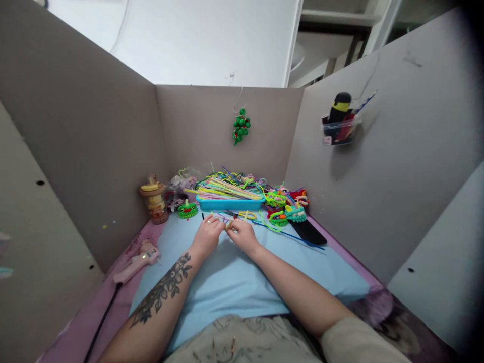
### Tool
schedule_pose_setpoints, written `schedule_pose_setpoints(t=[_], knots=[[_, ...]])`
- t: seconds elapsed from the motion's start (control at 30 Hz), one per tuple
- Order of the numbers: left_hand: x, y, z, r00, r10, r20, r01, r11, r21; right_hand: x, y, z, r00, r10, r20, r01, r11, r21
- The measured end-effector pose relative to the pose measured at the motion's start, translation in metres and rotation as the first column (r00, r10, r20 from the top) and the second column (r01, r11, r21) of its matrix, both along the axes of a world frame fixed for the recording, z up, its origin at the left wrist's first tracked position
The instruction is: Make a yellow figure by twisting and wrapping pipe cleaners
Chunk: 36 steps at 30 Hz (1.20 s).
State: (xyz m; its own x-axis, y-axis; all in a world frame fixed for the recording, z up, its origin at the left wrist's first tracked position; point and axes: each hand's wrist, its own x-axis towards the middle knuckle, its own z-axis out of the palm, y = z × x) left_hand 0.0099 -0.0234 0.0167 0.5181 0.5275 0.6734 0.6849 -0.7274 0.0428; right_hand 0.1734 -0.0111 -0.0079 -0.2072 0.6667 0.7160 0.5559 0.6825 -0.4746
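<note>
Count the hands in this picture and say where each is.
2. The left hand and the right hand are close together above the blue cloth, in front of the turquoise tray, fingers at thin coloured strands. No others show.

Multicoloured pipe cleaners (230, 187), turquoise tray (230, 204), pale-blue cloth (234, 287), light-pink glue gun (135, 265)

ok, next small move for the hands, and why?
Probably a slight bend of the fuzzy stems with the right hand while the left hand steadies them: both hands pinch them, held close together. How the stems cross is too small to make out, so I'd keep it gentle.
</note>
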Motion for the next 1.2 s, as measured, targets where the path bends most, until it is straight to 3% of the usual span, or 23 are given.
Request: schedule_pose_setpoints(t=[0.17,0.4,0.7,0.97,1.03,1.13,1.2], knots=[[0.003,0.0,-0.003,0.995,0.063,0.079,-0.058,0.996,-0.069,0.002,0.003,-0.005,0.999,-0.042,0.025,0.042,0.999,-0.009],[0.001,0.004,-0.008,0.957,0.081,0.278,-0.03,0.983,-0.181,0.0,-0.001,-0.004,0.999,-0.049,0.016,0.049,0.999,-0.012],[0.002,0.004,-0.008,0.958,0.123,0.26,-0.058,0.968,-0.244,-0.001,-0.004,-0.004,0.978,-0.153,0.142,0.154,0.988,0.009],[-0.001,0.007,-0.007,0.907,0.22,0.36,-0.091,0.935,-0.343,0.005,-0.008,0.002,0.996,-0.074,0.044,0.066,0.986,0.156],[-0.003,0.01,-0.007,0.87,0.261,0.418,-0.11,0.93,-0.35,0.006,-0.009,0.002,0.998,0.001,0.067,-0.014,0.981,0.192],[-0.005,0.015,-0.007,0.815,0.244,0.526,-0.064,0.939,-0.337,0.003,-0.006,0.0,0.989,0.114,0.094,-0.126,0.984,0.123],[-0.004,0.015,-0.006,0.801,0.172,0.573,0.014,0.952,-0.306,0.001,-0.002,-0.003,0.996,0.09,-0.025,-0.089,0.996,0.012]])
